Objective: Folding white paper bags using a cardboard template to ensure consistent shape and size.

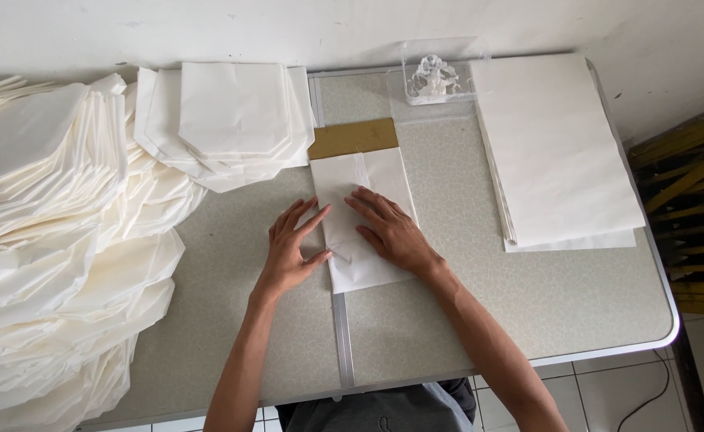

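We see a grey speckled tabletop (528, 312) against a white wall (288, 24), pale floor tiles (624, 392) below, and yellow wooden slats (688, 208) at right, all daylit.

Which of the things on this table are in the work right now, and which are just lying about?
In hand:
- left hand and right hand, flat on the folded white sheet
- brown card under the sheet's far end

Lying about:
- stack of flat white sheets
- stack of folded pieces
- large heap of folded pieces
- clear plastic box
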